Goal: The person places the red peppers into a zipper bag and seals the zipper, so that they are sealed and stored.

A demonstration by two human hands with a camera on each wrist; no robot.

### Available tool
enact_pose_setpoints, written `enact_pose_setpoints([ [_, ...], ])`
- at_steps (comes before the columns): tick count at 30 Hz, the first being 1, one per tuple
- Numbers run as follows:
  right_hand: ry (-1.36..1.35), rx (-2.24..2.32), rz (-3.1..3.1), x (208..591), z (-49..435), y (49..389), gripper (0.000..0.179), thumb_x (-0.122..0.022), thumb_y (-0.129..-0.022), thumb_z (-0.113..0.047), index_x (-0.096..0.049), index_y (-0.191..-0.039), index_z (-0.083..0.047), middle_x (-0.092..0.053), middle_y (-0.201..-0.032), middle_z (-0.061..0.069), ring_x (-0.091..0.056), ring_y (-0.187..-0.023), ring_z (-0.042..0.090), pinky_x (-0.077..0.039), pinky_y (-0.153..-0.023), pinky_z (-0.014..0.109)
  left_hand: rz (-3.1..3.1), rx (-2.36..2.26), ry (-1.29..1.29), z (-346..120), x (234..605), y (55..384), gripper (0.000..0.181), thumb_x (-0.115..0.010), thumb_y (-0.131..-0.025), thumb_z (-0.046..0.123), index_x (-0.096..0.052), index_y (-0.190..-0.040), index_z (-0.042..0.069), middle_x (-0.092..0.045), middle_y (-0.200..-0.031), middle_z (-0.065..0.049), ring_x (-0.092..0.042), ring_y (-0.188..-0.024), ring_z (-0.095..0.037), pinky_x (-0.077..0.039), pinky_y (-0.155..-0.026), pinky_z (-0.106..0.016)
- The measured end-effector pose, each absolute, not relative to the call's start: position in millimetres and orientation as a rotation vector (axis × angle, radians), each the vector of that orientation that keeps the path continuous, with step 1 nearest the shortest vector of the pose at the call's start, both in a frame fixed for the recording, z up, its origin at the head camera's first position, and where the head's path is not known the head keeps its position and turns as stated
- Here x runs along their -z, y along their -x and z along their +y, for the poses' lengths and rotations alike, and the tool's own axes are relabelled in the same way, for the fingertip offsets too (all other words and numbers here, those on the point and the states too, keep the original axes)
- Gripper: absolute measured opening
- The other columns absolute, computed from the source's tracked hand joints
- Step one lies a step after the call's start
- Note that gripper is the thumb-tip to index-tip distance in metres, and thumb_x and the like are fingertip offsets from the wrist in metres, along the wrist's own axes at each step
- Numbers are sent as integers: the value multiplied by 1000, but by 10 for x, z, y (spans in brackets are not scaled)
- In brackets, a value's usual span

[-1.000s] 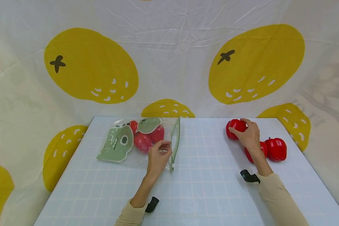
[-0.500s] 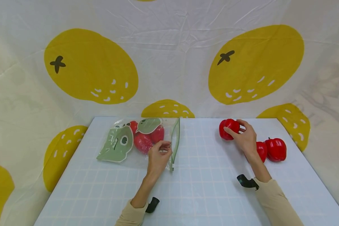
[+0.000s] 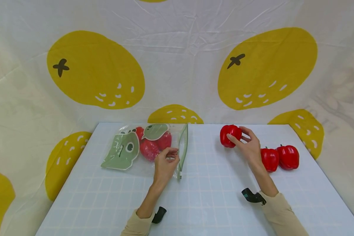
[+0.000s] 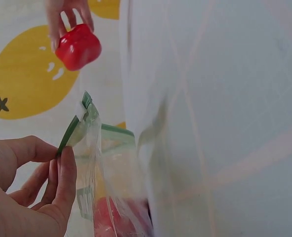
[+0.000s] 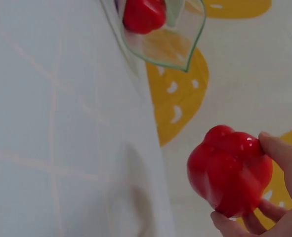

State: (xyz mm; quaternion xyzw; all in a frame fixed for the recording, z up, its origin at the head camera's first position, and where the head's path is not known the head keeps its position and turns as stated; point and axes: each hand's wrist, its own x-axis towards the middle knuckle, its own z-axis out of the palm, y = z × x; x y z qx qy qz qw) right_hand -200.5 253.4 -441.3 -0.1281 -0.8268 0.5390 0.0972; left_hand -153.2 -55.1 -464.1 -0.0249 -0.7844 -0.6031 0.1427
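My left hand (image 3: 166,165) pinches the green-edged mouth of a clear zip bag (image 3: 148,170) between thumb and fingers, and the left wrist view shows that mouth lifted. Several red items (image 3: 149,149) lie inside, behind a printed green cartoon face. To the right, my right hand (image 3: 249,144) grips a red bell pepper (image 3: 230,136) by its side, thumb in front and fingers behind. In the right wrist view, this bell pepper (image 5: 229,170) is held away from the white surface, and the bag's mouth (image 5: 187,54) gapes at the top.
Two more red bell peppers, one (image 3: 269,159) nearer the right forearm and another (image 3: 288,157) beside it, sit at the right of the white gridded table (image 3: 206,209). A cloth printed with yellow fruit (image 3: 95,68) hangs behind the table. Each wrist carries a black camera (image 3: 253,196).
My right hand has carried the bell pepper leftward, away from the other two, uncovering more of the nearer one. The left hand and the bag have stayed put.
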Motion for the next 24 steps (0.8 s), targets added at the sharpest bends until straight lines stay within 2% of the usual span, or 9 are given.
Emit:
enact_pose_setpoints([
  [6,319,-1656,-2419,4442,2414,1982,84,-82,-85,-46,-43,-155,-20,-44,-156,2,-46,-137,28,-56,-97,38,-2264,1740,69,-551,4657,1538,17,-74,-88,-3,-75,-104,0,-74,-95,-10,-70,-84,-23,-62,-75,-30],
  [13,256,-1743,-2344,4512,2271,1992,78,-81,-87,-44,-46,-153,-19,-47,-154,2,-47,-134,27,-55,-84,18,-2267,1744,65,-549,4650,1536,17,-75,-88,-2,-75,-105,0,-74,-96,-11,-71,-85,-24,-62,-76,-31],
  [18,188,-1822,-2280,4559,2160,1986,78,-82,-88,-39,-45,-154,-19,-46,-154,3,-47,-135,27,-55,-82,15,-2261,1744,71,-552,4654,1539,17,-76,-88,-1,-75,-105,0,-74,-97,-12,-70,-84,-24,-61,-76,-28],
  [24,111,-1904,-2222,4591,2037,1981,75,-82,-88,-36,-47,-151,-16,-48,-151,1,-49,-132,25,-55,-87,17,-2243,1749,72,-540,4653,1539,16,-74,-87,-4,-75,-103,-1,-74,-94,-12,-70,-82,-24,-60,-73,-23],
])
